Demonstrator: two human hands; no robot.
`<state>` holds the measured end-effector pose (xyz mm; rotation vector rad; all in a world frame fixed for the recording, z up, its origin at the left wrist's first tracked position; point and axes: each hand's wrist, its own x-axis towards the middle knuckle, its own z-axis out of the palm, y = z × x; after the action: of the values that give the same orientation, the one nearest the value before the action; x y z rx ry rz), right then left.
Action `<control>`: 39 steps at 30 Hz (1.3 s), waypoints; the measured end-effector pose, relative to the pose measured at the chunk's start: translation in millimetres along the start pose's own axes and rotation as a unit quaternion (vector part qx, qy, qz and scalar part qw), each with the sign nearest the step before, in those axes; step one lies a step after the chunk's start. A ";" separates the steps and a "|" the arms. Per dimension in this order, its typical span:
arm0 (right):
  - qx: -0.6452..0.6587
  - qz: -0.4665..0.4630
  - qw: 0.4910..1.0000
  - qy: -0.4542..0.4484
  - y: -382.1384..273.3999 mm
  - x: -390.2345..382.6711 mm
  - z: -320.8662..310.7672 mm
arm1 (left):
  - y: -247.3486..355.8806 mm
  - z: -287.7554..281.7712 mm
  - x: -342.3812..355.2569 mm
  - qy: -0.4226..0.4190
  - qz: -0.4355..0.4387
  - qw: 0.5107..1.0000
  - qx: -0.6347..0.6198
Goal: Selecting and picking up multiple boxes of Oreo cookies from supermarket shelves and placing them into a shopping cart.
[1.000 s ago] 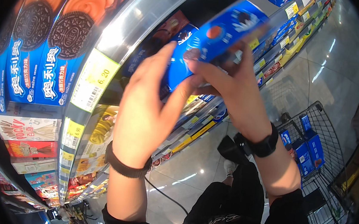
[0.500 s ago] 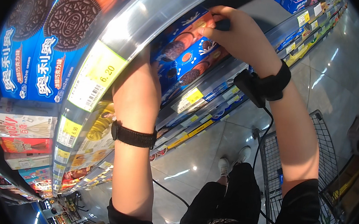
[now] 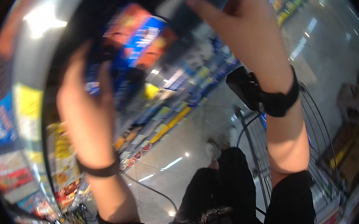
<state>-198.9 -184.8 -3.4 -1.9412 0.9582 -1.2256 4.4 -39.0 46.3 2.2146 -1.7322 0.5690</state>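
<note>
My left hand (image 3: 86, 98), smeared by motion, is beside blue-and-orange cookie boxes (image 3: 141, 39) on the shelf. Its thumb and fingers are apart, and I make out nothing gripped in them. Beyond the boxes, at the upper edge, my right hand (image 3: 240, 20) is raised with thumb and forefinger apart and nothing visible between them. Some of its fingertips are cut off or hidden. A black strap circles my left wrist; a black strap with a small box (image 3: 244, 88) is on my right.
A curved metal shelf edge with yellow price labels (image 3: 29, 102) runs along the left, with snack packets (image 3: 14, 169) below. On the right stand a wire shopping cart (image 3: 316, 125) and a grey stool (image 3: 353, 103). Black cables hang from both wrist straps.
My right hand has come away from the cookie boxes, upward. My left hand has drawn out from behind the shelf edge, toward the left. The view has shifted and blurred.
</note>
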 end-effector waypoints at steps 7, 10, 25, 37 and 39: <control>-0.051 0.261 0.954 0.135 116.6 -184.9 -160.8 | 86.8 37.3 -94.2 -0.146 0.044 0.942 -0.299; -0.162 0.421 0.888 0.087 146.6 -298.4 -213.8 | 141.9 78.4 -148.7 -0.310 0.039 0.848 -0.428; -0.170 0.641 0.749 0.010 225.5 -579.8 -160.9 | 400.7 316.6 -278.3 -0.391 0.510 0.762 -0.077; -0.104 0.602 0.790 0.051 226.8 -517.6 -154.8 | 401.6 398.9 -322.6 -0.418 0.562 0.712 0.049; -0.136 0.463 0.869 0.109 229.0 -470.8 -163.8 | 401.8 388.4 -316.8 -0.509 0.487 0.708 0.051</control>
<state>-545.6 67.2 -345.7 -1.2048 1.9577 -0.7438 -396.8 -37.6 -455.4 1.4583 -3.4985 -0.6280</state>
